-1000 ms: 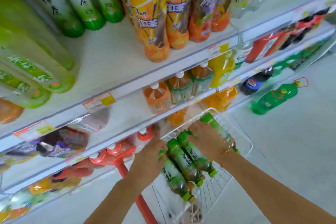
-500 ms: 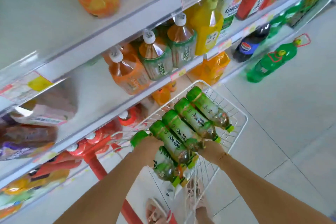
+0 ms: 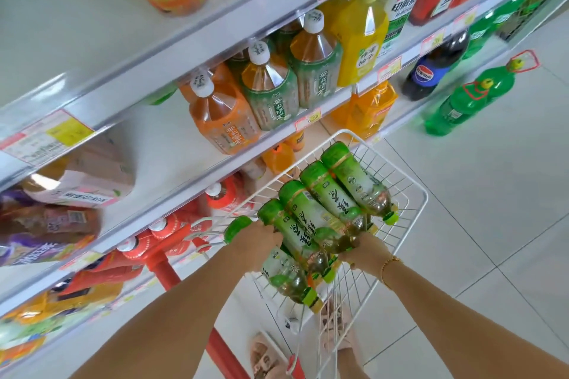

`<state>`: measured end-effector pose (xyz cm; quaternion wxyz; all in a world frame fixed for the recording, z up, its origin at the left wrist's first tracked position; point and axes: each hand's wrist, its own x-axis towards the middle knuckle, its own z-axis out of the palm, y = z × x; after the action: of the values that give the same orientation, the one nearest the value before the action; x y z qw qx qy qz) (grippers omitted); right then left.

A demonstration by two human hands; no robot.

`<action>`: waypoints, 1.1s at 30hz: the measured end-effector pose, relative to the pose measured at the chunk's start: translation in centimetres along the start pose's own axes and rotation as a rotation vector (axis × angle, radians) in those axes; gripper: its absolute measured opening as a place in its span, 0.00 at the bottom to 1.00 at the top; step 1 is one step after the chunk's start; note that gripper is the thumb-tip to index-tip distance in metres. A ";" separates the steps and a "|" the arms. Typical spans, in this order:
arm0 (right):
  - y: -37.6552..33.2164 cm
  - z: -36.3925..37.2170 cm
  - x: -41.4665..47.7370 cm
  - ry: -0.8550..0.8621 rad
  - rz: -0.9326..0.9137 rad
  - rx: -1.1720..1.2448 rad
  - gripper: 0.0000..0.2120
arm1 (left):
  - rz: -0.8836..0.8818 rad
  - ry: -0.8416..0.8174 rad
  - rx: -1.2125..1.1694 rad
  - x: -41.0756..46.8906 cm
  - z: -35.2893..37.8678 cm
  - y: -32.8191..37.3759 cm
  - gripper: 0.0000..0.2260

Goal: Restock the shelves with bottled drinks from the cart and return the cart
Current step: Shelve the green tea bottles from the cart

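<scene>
Two uncovered forearms are seen, with no cloth shown on them up to the lower edge. A thin gold-coloured bracelet (image 3: 388,266) of small links is worn on the wrist just behind the right hand (image 3: 366,251); the left hand (image 3: 255,243) is shown bare. Pale pink-beige strapped sandals are worn: the left sandal (image 3: 264,357) is seen plainly, the right sandal (image 3: 341,338) only in part.

Looking down from head height, a white wire cart basket (image 3: 416,194) holds a row of green bottles (image 3: 354,181) lying side by side, caps toward the viewer. The left hand (image 3: 257,244) grips the leftmost bottle. The right hand (image 3: 366,251), a gold bracelet (image 3: 390,263) at its wrist, grips the neck ends near the middle. Just beside the basket, white shelves (image 3: 172,144) carry large drink bottles (image 3: 271,92) in orange, green and yellow. A pale tiled floor (image 3: 492,194) lies to the right.
</scene>
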<state>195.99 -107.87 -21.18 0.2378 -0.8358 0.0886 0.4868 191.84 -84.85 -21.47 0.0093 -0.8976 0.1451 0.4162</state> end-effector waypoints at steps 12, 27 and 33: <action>-7.3 -7.0 -3.5 0.338 -0.490 -0.257 0.16 | -0.448 0.740 -1.430 -7.5 -3.1 1.0 0.24; -15.7 -14.6 -30.4 0.630 -1.388 -0.268 0.13 | -0.405 1.436 -1.436 -30.2 -14.4 2.4 0.26; -22.5 -13.8 -32.3 0.722 -1.602 -0.204 0.13 | -0.354 1.598 -1.230 -31.5 -17.3 -1.3 0.24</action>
<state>198.73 -97.65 19.13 0.3891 -0.7666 -0.4979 -0.1142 185.77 -78.06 13.31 -0.4909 -0.7707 -0.2642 -0.3087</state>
